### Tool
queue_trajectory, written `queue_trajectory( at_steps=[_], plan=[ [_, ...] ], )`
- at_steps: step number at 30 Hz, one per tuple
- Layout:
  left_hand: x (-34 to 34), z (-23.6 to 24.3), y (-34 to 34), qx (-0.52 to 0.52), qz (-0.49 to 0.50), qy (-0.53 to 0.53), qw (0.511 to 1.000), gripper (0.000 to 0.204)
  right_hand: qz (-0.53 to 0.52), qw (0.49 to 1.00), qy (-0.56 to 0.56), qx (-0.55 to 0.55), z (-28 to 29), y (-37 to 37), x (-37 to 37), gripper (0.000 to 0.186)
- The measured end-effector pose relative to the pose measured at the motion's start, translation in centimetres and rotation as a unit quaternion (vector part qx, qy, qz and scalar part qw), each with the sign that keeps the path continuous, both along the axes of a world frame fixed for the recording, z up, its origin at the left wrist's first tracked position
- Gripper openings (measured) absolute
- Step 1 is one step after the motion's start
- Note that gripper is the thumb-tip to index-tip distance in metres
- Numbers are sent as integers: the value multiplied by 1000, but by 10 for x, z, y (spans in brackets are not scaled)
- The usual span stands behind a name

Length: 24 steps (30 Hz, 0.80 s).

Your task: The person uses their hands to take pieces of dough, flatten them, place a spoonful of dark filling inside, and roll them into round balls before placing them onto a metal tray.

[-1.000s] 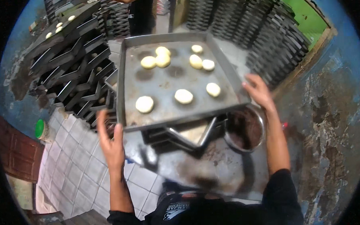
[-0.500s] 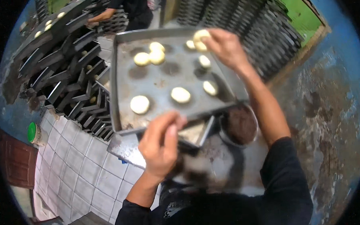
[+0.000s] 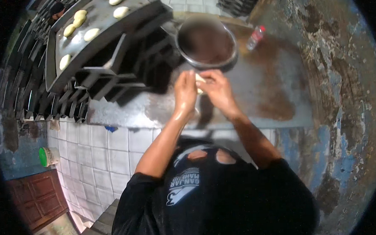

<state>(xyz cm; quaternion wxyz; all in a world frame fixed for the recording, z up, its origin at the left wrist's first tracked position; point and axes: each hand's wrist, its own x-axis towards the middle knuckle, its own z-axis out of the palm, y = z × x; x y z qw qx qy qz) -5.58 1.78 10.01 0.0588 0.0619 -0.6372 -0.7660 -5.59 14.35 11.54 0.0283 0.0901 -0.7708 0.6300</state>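
Note:
A piece of pale dough (image 3: 200, 84) is held between my two hands above the metal worktable. My left hand (image 3: 185, 91) is closed against one side of it, fingers together and pointing away from me. The fingers of my right hand (image 3: 217, 89) curl over its other side and partly hide it. Just beyond my hands stands a round metal bowl (image 3: 188, 62) with a dark brown mass in it, blurred. To the left, a dark metal tray (image 3: 53, 64) on top of a stack carries several dough pieces (image 3: 92, 34), two of them touching.
The worktable (image 3: 274, 84) meets a stained wall (image 3: 342, 94) on the right. A clear bottle with a red cap (image 3: 256, 37) is beside the bowl. More stacked trays (image 3: 22, 74) line the left. A green-lidded bucket (image 3: 49, 156) and another person (image 3: 57, 14) are also there.
My view has swung toward the table, leaving the tray farther left. My right hand has brought a dough piece from over the tray to in front of the bowl, where my left hand meets it.

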Motion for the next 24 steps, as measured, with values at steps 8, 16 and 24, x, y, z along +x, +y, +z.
queue_trajectory(
  at_steps=[8, 16, 24],
  plan=[
    [70, -68, 43, 14, -15, -111, 994, 66, 7, 989, -111, -102, -53, 66, 56, 25],
    [149, -163, -6, -2, -35, -303, 952, 30, 195, 961, 143, 131, -132, 11, 61, 10],
    [30, -100, -39, -24, -57, -170, 984, 50, 194, 854, -73, 478, -265, 1, -18, 22]
  ],
)
